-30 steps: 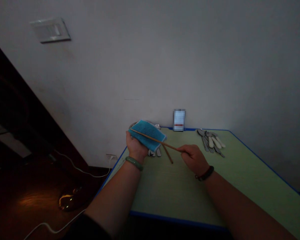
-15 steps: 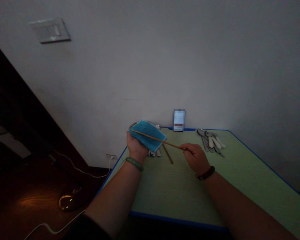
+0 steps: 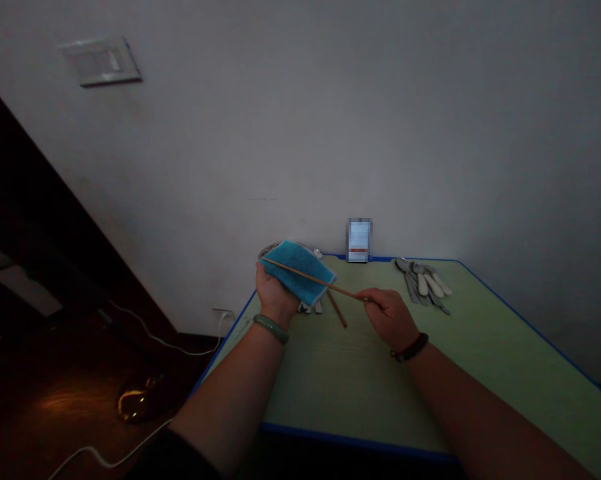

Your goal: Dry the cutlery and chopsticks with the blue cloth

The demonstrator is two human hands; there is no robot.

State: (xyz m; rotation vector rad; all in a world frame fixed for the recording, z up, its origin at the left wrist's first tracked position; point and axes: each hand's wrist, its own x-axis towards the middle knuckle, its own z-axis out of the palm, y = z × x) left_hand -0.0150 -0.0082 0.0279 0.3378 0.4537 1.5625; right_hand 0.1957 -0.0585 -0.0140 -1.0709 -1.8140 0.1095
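My left hand (image 3: 276, 291), with a green bangle at the wrist, holds a blue cloth (image 3: 307, 270) spread over its palm; most of the fingers are hidden beneath it. A wooden chopstick (image 3: 343, 291) lies slantwise across the top of the cloth. Its near end is gripped in my right hand (image 3: 387, 313), whose fingers are closed around it. Under and beyond the cloth, a second chopstick (image 3: 337, 309) rests on the table, and light cutlery handles (image 3: 319, 307) show beside it. A metal rim (image 3: 267, 250) peeks out behind the cloth; the rest of that thing is covered.
On the right of the green, blue-edged table (image 3: 360, 380) lies a pile of knives, forks and spoons (image 3: 425, 283). A phone (image 3: 359, 240) leans against the wall at the back. A white cable (image 3: 180, 348) runs to a wall socket (image 3: 223, 313) at the left.
Both hands have barely moved. The cloth and my left hand have shifted slightly right, and my right hand slightly left with the chopstick.
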